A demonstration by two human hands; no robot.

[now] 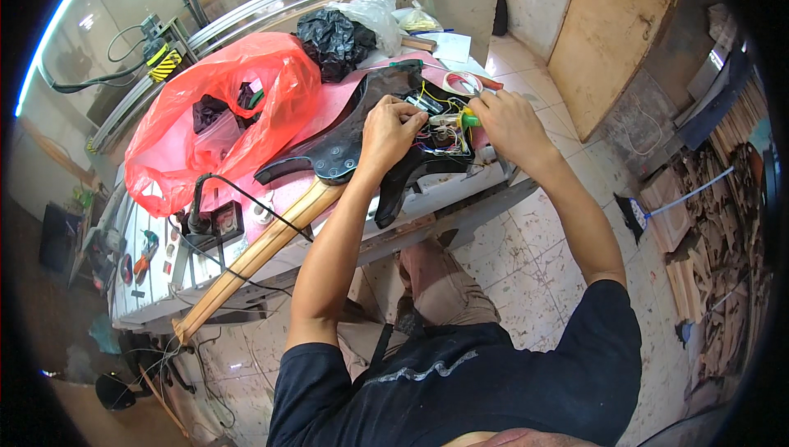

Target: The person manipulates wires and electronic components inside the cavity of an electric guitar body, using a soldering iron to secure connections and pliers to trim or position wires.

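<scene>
A black electric guitar body (382,85) lies back up on a pink sheet, its wooden neck (251,264) pointing down left. An open cavity on the right of the body shows a tangle of coloured wires (444,141). Above it, my left hand (389,128) is closed in a pinch at the cavity's left side; whatever its fingertips grip is too small to make out. My right hand (514,128) holds a green-handled tool (469,121), its metal end reaching left over the wires. The tool's exact kind is unclear, partly covered by the fingers.
A red plastic bag (275,77) spreads over the left of the table, beside a black bag (335,43). A white roll (462,83) stands past the cavity. A black cable (255,205) crosses the neck. Scrap wood (707,258) is piled at right.
</scene>
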